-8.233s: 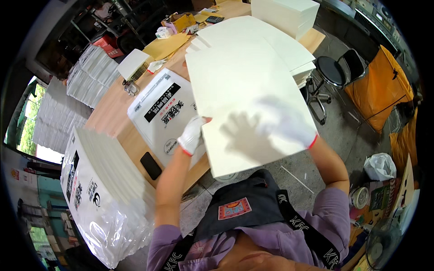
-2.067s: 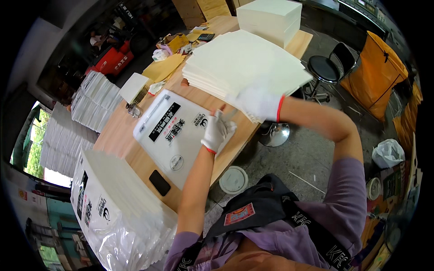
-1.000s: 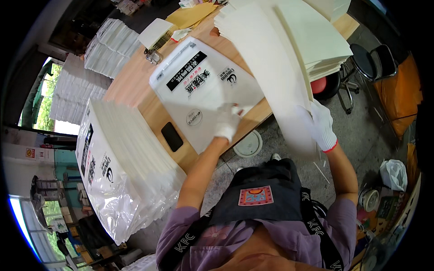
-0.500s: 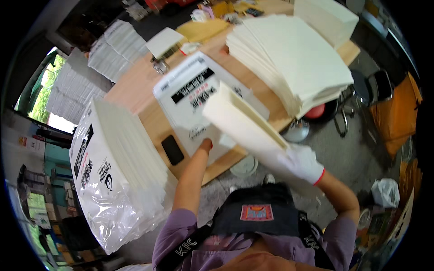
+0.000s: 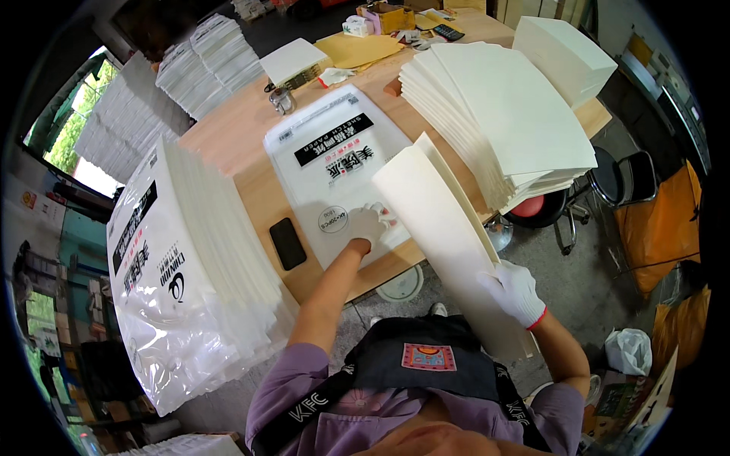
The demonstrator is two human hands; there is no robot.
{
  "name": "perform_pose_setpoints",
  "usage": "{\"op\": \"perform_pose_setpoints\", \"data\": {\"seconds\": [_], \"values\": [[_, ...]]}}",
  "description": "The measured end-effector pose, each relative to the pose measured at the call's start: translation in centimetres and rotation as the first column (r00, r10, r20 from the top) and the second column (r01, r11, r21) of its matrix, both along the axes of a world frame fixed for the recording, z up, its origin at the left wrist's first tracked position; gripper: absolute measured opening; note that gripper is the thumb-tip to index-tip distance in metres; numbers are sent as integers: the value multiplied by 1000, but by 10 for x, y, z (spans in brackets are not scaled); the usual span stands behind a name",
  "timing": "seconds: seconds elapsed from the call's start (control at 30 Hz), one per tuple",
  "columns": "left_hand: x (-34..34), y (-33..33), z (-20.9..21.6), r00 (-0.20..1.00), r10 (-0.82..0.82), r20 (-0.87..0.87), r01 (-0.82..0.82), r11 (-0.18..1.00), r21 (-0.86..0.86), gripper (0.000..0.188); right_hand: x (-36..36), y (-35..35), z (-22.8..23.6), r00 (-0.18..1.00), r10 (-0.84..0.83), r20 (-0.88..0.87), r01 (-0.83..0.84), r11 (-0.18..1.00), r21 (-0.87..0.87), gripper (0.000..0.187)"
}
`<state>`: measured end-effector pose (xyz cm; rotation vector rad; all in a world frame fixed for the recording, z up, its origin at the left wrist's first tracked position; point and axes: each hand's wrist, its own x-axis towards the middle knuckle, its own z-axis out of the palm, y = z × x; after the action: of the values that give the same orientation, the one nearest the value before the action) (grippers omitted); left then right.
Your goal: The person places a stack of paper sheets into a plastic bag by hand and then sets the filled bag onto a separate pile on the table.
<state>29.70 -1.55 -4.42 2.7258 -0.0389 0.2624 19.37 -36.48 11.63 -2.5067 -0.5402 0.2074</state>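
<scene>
My right hand (image 5: 517,295), in a white glove with a red cuff, grips a stack of cream paper sheets (image 5: 445,220). The sheets are bent into a curve, tilted upright, and their far end overhangs the table edge. A clear plastic bag (image 5: 304,190) with black and red print lies flat on the table. Over the bag's near right part lies my gloved left hand (image 5: 370,225), fingers stretched out beside the paper's edge. Whether those fingers also lift the bag's film, I cannot make out.
A black phone (image 5: 287,244) lies left of the bag. Filled paper packs (image 5: 163,281) stand at the left. Fanned paper sheets (image 5: 509,106) and a paper block (image 5: 566,61) sit at the right. Behind are a tape dispenser (image 5: 282,100) and a calculator (image 5: 449,32). A black chair (image 5: 620,175) stands right.
The paper in my right hand has shifted right and away from the bag's print. My left hand has moved a little right over the bag, its fingers now spread. The head view has shifted slightly.
</scene>
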Motion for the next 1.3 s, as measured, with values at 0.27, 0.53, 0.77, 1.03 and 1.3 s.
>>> {"op": "perform_pose_setpoints", "data": {"seconds": [0.27,0.53,0.77,1.03,1.3], "values": [[7,9,1,938,-44,-345,7,994,-109,30,-7,-1,-2,999,0,36,0,1000,15,31],[25,23,-38,990,-59,-132,28,973,-228,36,1,9,3,992,95,79,-95,995,4,33],[90,87,18,998,36,-42,-44,68,-997,22,27,38,-4,979,163,122,-122,949,-290,36],[72,78,115,985,-172,13,39,152,-988,29,33,-6,-9,999,-25,-34,16,971,-237,40],[73,57,100,949,-295,-113,-3,347,-938,30,-9,-1,43,982,110,150,-85,982,-167,30]]}}
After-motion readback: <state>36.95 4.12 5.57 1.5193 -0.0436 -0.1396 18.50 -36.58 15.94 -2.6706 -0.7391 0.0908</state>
